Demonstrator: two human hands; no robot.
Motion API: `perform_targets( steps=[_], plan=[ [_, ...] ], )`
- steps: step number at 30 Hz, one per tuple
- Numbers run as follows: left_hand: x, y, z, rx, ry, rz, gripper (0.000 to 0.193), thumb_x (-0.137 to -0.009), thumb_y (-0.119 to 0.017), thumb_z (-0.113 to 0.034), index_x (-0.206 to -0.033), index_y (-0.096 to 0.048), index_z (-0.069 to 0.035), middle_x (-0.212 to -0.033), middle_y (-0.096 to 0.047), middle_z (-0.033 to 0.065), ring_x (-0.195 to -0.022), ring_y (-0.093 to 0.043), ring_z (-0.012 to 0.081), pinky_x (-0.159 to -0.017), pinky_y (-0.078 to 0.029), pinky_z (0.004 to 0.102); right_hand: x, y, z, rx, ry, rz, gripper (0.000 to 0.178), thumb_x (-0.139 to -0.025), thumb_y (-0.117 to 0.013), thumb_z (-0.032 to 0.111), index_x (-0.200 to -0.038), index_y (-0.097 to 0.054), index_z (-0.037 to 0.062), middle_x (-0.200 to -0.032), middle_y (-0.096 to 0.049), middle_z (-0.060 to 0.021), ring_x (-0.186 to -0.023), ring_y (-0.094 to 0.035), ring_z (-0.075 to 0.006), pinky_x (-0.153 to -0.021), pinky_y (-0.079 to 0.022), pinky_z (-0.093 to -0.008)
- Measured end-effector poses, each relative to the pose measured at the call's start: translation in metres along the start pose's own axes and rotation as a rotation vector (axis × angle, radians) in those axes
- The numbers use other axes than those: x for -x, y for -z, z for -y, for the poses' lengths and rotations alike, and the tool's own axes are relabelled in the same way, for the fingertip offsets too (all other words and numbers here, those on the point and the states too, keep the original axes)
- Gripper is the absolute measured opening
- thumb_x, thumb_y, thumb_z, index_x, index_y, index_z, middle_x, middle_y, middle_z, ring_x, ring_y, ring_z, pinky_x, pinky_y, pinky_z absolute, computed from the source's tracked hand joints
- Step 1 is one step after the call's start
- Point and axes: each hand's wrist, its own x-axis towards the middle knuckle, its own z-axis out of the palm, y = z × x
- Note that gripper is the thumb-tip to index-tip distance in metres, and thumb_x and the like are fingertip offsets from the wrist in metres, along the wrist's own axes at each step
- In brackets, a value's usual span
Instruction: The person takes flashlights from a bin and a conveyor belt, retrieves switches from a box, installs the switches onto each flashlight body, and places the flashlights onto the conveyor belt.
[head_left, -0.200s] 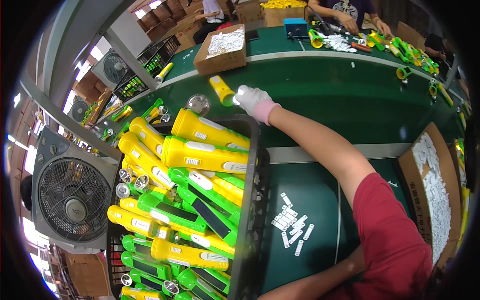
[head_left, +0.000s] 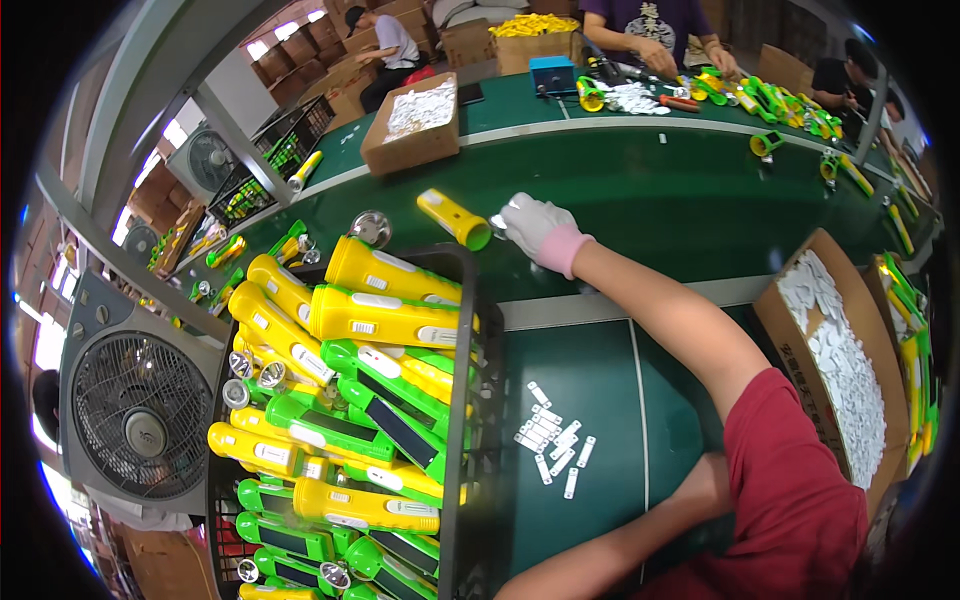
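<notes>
My right hand (head_left: pixel 540 232), in a white glove with a pink cuff, reaches over the green belt. Its fingers are drawn together on a small shiny piece (head_left: pixel 497 223), too blurred to name. Close to its left lies a yellow flashlight (head_left: pixel 452 217), its open end toward my fingertips and a narrow gap between. A round clear-and-silver reflector (head_left: pixel 371 229) stands farther left, by the crate. My left forearm (head_left: pixel 610 535) crosses the lower edge; the right sleeve hides my left hand's fingers. A black crate (head_left: pixel 463 420) of yellow and green flashlights (head_left: pixel 385 318) stands on the left.
Small white strips (head_left: pixel 548 432) lie on the green table. A carton of white parts (head_left: pixel 860 400) stands at right, another carton (head_left: pixel 415 145) across the belt. A grey fan (head_left: pixel 145 415) is left of the crate. Co-worker's hands (head_left: pixel 657 57) handle flashlight parts at the far side.
The view has shifted, so the crate and cartons sit farther left and lower. Relative to them, my right hand and the yellow flashlight have moved right, with the gap between them wider.
</notes>
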Motion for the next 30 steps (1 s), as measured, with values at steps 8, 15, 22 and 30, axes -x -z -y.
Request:
perform_targets(
  steps=[8,15,22,30],
  plan=[
    [-0.011,0.005,-0.012,-0.192,0.069,0.174,0.017,-0.067,-0.060,-0.016,-0.065,-0.057,0.001,-0.068,-0.058,0.0199,-0.068,-0.056,0.0372,-0.063,-0.047,0.0430,0.045,0.039,-0.043,0.098,-0.240,0.174,0.019,-0.079,-0.056,0.019,-0.095,-0.060,0.0099,-0.098,-0.055,-0.0131,-0.087,-0.059,-0.0315,-0.072,-0.050,-0.0408],
    [-0.012,0.015,-0.025,0.111,0.394,0.242,0.044,-0.076,-0.064,-0.026,-0.111,-0.053,-0.002,-0.114,-0.054,0.0170,-0.110,-0.051,0.0260,-0.092,-0.040,0.0368,0.029,0.016,0.017,0.005,-0.093,-0.044,0.028,-0.074,-0.060,0.020,-0.098,-0.055,0.0066,-0.097,-0.054,-0.0119,-0.091,-0.056,-0.0270,-0.077,-0.045,-0.0372],
    [-0.011,0.022,-0.022,0.794,0.453,0.402,0.064,-0.080,-0.064,-0.034,-0.131,-0.036,-0.007,-0.135,-0.036,0.0050,-0.125,-0.035,0.0196,-0.104,-0.028,0.0349,-0.009,-0.021,0.014,-0.030,-0.314,-0.023,0.034,-0.080,-0.058,0.035,-0.095,-0.058,0.0049,-0.090,-0.059,-0.0132,-0.084,-0.060,-0.0280,-0.073,-0.047,-0.0375],
    [-0.018,0.028,-0.032,0.517,0.215,0.092,0.031,-0.074,-0.066,-0.019,-0.099,-0.058,-0.002,-0.101,-0.060,0.0141,-0.095,-0.058,0.0261,-0.081,-0.046,0.0370,-0.024,0.002,-0.030,-0.404,-0.433,0.240,0.043,-0.069,-0.061,0.037,-0.097,-0.063,0.0043,-0.095,-0.063,-0.0170,-0.089,-0.060,-0.0289,-0.081,-0.046,-0.0350]
  ],
)
